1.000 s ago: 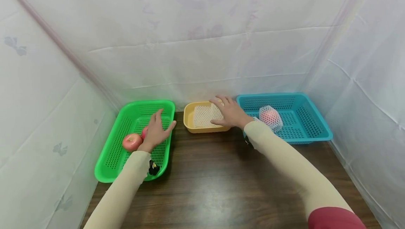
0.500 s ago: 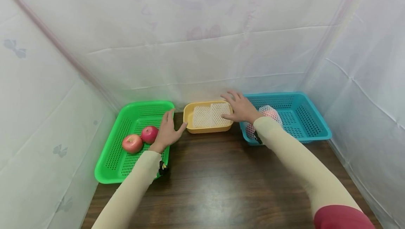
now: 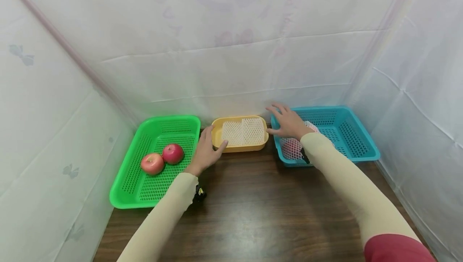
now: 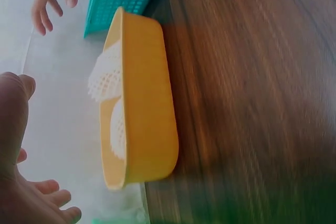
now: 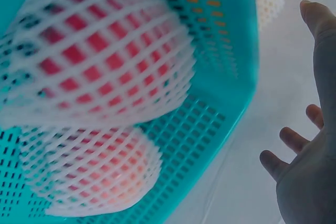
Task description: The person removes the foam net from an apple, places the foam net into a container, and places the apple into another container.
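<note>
My left hand [image 3: 205, 153] holds nothing; its fingers are spread between the green basket and the yellow tray [image 3: 246, 148]. Two white foam fruit nets [image 3: 233, 133] lie side by side in that tray, and in the left wrist view one net [image 4: 107, 72] pokes above the rim. Over the left end of the blue basket [image 3: 356, 133], my right hand [image 3: 289, 124] hovers with thumb and fingers apart, gripping nothing. Below it in the right wrist view are two net-wrapped apples, one nearer [image 5: 105, 51] and one farther [image 5: 100, 169]. My forearm partly hides them in the head view.
The green basket [image 3: 124, 165] on the left holds a paler apple [image 3: 152, 163] and a darker red apple [image 3: 173, 153], which touch. Brown wooden table [image 3: 249, 209] runs in front of the containers. White curtain sheets [image 3: 231, 69] stand close behind and on both sides.
Both hands have moved right: the left from over the apples in the green basket towards the yellow tray, the right from above the nets to the blue basket's left end. The apples and nets stay put.
</note>
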{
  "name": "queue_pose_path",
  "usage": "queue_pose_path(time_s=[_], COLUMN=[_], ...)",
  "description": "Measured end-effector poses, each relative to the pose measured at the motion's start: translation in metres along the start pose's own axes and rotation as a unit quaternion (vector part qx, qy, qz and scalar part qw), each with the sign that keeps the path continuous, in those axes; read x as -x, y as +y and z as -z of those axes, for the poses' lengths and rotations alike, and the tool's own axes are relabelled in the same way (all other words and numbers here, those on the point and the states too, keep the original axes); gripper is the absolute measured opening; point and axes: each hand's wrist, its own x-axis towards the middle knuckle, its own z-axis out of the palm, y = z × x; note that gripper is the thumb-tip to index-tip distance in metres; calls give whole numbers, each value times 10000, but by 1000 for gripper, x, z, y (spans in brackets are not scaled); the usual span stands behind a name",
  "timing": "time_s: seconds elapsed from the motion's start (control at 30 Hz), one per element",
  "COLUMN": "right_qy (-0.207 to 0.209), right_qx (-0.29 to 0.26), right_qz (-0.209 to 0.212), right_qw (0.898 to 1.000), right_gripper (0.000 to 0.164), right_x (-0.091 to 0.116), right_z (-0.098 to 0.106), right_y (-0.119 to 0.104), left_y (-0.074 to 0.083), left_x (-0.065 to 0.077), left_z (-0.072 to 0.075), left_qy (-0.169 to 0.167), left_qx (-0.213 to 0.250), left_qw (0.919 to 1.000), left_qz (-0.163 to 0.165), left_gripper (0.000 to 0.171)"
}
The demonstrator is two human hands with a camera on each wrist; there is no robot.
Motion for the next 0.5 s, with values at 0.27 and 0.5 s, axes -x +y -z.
queue_pose_path(time_s=[0.27,0.5], right_qy=[-24,-106], right_qx=[-63,-153], right_qz=[-142,-396], right_qw=[9999,9990], right_gripper=[89,89], right_x=[11,18], right_z=[-2,-4], right_y=[31,45], left_y=[24,38], left_x=[-5,-10], left_z=[-25,-46], left_qy=[-144,-44], left_qx=[186,278], left_qw=[9997,9990], left_qz=[-104,-360], left_gripper=[80,79])
